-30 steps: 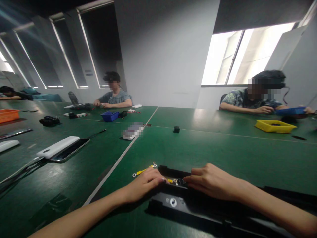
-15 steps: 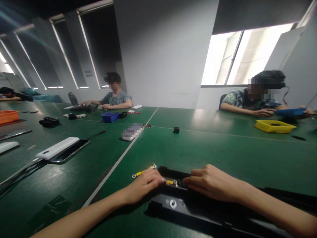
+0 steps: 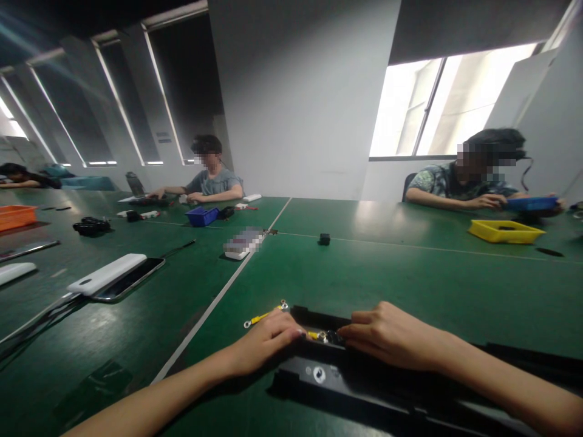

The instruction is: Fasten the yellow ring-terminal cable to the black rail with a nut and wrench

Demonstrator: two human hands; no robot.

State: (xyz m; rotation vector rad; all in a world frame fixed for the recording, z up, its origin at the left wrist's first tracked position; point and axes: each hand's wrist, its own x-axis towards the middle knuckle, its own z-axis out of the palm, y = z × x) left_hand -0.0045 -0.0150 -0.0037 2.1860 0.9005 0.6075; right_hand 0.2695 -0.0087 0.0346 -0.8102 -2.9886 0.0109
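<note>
left hand [image 3: 268,337] curled over black tray [image 3: 319,314], right hand [image 3: 387,335] bent at black part [image 3: 334,337] inside, both grips unclear; right forearm [image 3: 492,370] partly blocks tray; yellow cable [image 3: 260,317] beside left hand; phone [image 3: 130,282], yellow bin [image 3: 505,234] farther off

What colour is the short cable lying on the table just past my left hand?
The cable is yellow; it shows best in the head view.
</note>
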